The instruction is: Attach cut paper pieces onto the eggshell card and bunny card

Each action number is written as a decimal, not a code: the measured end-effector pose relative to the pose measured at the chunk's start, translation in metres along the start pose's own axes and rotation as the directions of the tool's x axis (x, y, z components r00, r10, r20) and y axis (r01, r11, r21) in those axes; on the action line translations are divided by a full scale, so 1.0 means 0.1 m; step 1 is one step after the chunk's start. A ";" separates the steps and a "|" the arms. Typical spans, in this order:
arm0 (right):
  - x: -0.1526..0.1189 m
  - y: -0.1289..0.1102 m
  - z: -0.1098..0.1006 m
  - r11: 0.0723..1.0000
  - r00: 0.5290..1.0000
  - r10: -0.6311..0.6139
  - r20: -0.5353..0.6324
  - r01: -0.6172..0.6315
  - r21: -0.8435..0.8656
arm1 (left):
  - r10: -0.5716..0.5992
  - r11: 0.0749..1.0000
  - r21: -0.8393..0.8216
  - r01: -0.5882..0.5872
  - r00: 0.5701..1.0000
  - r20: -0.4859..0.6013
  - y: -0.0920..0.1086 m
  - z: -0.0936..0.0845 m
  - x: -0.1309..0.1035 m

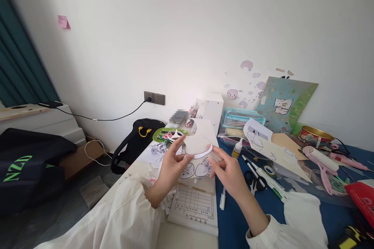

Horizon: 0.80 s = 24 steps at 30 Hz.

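A curved white paper (203, 155) with a black line on it is in the middle, up in the air between two hands. The left hand (174, 165), at its 8 o'clock, pinches its left end, with the thumb in front. The right hand (229, 169), at 4 o'clock, touches the right end with a fingertip. Its thumb is apart from that finger, and one cannot tell if it grips the paper too.

Just below are two round cartoon faces (203, 168). A sheet with a grid (194, 204) lies at 6 o'clock, and a white pen (222, 200) at 5 o'clock.

The glue bottle (236, 151) stands near, at 3 o'clock. The black scissors (256, 183) lie at 4 o'clock, on the blue mat (230, 225). Farther out at 3 o'clock are pink scissors (323, 171) and a red tin (312, 137).

Paper scraps (157, 150) sit at 9 o'clock, and a green tray (157, 135) at 10. A white box (213, 111) stands near 1 o'clock. A black backpack (131, 144) is farther off at 9.
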State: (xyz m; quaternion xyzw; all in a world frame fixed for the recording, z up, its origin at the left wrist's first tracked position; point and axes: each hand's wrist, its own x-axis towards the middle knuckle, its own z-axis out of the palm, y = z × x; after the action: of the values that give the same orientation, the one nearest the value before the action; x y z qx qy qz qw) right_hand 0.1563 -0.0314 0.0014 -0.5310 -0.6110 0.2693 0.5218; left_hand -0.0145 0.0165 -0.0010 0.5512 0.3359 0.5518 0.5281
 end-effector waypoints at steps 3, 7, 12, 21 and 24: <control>0.02 0.03 -0.05 0.999 0.994 -0.039 -0.098 0.035 -0.041 | -0.001 1.000 -0.017 0.001 1.000 -0.015 -0.03 -0.02 0.03; 0.03 0.07 -0.11 0.977 0.970 -0.121 -0.209 0.078 -0.200 | -0.015 1.000 -0.018 0.014 1.000 -0.022 -0.03 -0.05 0.06; 0.00 0.06 -0.03 0.820 0.878 -0.461 -0.130 0.366 -0.440 | 0.022 1.000 -0.008 -0.023 1.000 -0.018 0.00 -0.05 0.05; -0.07 0.08 0.29 0.799 0.922 -0.387 -0.012 0.329 -0.503 | 0.063 0.998 -0.040 -0.057 0.985 0.159 -0.06 0.05 -0.04; -0.06 0.11 0.29 0.852 0.951 -0.308 -0.034 0.260 -0.454 | 0.032 0.999 -0.024 -0.028 0.983 0.181 -0.07 0.06 -0.07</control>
State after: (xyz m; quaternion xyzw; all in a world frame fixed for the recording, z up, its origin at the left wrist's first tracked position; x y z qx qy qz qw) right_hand 0.1325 -0.0268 -0.0196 -0.5531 -0.6996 0.0142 0.4522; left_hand -0.0085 0.0099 -0.0082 0.5986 0.2722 0.5107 0.5538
